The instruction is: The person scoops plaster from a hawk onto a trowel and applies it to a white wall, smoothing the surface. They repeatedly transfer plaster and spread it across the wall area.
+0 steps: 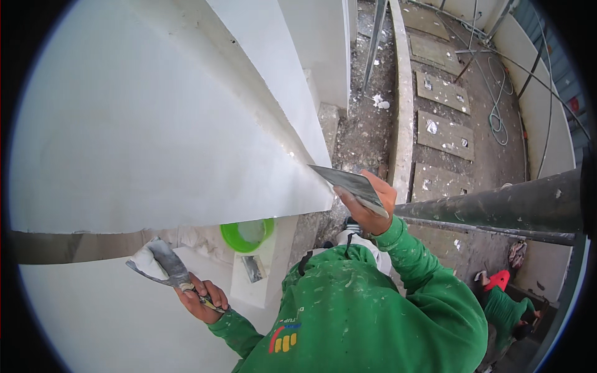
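In the lower left, my left hand is closed around the handle of a putty knife. A lump of white filler sits on its blade. My right hand grips a wide steel finishing trowel, fingers and thumb wrapped around its back edge. The trowel's far left corner reaches the edge of the white wall, near its lower right end; I cannot tell whether it presses on it. Between my hands stands a bright green bucket with whitish contents.
A flat grey blade lies on a white ledge beside the bucket. Thick dark scaffold pipes cross at right. Beyond lie a low kerb, floor covers and a looped hose. A person in green is at lower right.
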A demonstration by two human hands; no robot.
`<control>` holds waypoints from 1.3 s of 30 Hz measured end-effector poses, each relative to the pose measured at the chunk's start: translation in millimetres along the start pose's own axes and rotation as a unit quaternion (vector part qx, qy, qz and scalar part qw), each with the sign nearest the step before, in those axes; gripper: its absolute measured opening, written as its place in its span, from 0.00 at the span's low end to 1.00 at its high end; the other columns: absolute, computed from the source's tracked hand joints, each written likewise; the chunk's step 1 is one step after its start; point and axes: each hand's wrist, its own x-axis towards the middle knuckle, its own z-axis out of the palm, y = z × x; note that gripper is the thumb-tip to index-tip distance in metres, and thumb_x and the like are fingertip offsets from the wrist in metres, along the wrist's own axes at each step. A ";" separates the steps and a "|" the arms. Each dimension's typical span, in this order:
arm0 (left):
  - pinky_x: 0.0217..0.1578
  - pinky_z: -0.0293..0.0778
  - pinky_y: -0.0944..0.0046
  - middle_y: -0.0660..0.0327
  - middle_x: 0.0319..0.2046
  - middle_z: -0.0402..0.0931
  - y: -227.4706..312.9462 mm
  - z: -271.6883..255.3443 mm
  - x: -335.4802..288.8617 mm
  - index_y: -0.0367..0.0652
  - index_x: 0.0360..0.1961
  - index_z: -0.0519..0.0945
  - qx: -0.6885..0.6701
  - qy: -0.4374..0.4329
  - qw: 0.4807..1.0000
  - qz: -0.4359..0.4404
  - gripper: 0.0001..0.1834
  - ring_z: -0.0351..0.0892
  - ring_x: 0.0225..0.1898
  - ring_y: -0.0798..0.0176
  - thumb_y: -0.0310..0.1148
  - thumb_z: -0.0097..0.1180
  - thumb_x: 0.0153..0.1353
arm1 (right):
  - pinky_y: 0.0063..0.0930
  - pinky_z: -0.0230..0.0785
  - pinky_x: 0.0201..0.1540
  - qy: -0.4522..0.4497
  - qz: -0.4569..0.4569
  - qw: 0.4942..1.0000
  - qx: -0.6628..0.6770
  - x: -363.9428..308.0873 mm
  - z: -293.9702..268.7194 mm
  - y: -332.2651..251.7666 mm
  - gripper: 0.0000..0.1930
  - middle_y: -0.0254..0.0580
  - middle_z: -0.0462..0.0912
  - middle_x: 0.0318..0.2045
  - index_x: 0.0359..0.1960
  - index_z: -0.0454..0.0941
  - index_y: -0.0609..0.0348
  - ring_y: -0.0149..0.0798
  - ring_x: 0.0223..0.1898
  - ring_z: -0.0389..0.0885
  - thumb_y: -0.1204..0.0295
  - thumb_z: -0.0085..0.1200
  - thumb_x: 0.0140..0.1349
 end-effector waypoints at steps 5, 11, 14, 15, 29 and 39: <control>0.02 0.65 0.73 0.61 0.28 0.58 -2.5 3.1 4.2 0.32 0.49 0.54 -0.005 -0.011 1.000 0.007 0.18 0.59 0.09 0.72 0.37 0.38 0.70 | 0.28 0.66 0.20 0.059 -0.110 0.992 -0.016 62.5 8.5 -17.5 0.12 0.43 0.76 0.20 0.35 0.81 0.67 0.38 0.20 0.75 0.82 0.64 0.46; 0.02 0.65 0.73 0.61 0.28 0.58 0.5 15.7 1.9 0.32 0.49 0.54 0.022 0.028 0.999 0.006 0.18 0.59 0.09 0.72 0.37 0.38 0.70 | 0.27 0.67 0.22 0.003 -0.031 0.999 0.032 29.7 21.4 -8.0 0.11 0.42 0.77 0.21 0.35 0.81 0.67 0.36 0.20 0.76 0.82 0.63 0.47; 0.02 0.65 0.73 0.61 0.28 0.58 -1.0 12.4 2.4 0.31 0.49 0.54 0.021 0.031 0.999 0.001 0.18 0.59 0.09 0.73 0.37 0.38 0.70 | 0.29 0.63 0.20 -0.029 -0.054 0.998 -0.008 11.5 5.2 0.5 0.12 0.41 0.73 0.18 0.34 0.81 0.65 0.36 0.18 0.72 0.84 0.63 0.45; 0.02 0.65 0.73 0.61 0.28 0.58 -1.3 13.3 1.5 0.31 0.49 0.54 0.025 0.029 0.999 0.007 0.18 0.59 0.09 0.73 0.37 0.38 0.70 | 0.28 0.64 0.21 -0.049 -0.052 0.997 -0.011 5.8 -1.1 5.6 0.16 0.40 0.73 0.18 0.38 0.81 0.64 0.36 0.18 0.72 0.85 0.63 0.43; 0.01 0.62 0.73 0.60 0.27 0.58 -2.2 15.4 0.3 0.34 0.52 0.55 0.000 0.060 0.998 -0.007 0.19 0.58 0.08 0.71 0.37 0.41 0.69 | 0.28 0.66 0.20 0.022 -0.014 0.999 0.030 26.0 24.7 -7.4 0.09 0.43 0.76 0.19 0.29 0.80 0.67 0.38 0.18 0.74 0.85 0.63 0.44; 0.07 0.65 0.67 0.55 0.27 0.62 -0.5 20.1 10.6 0.42 0.64 0.51 -0.097 0.055 0.993 -0.030 0.27 0.63 0.12 0.64 0.32 0.44 0.66 | 0.27 0.68 0.21 0.034 -0.063 0.997 0.008 33.0 30.9 -12.9 0.06 0.46 0.78 0.19 0.24 0.77 0.67 0.40 0.18 0.77 0.85 0.63 0.45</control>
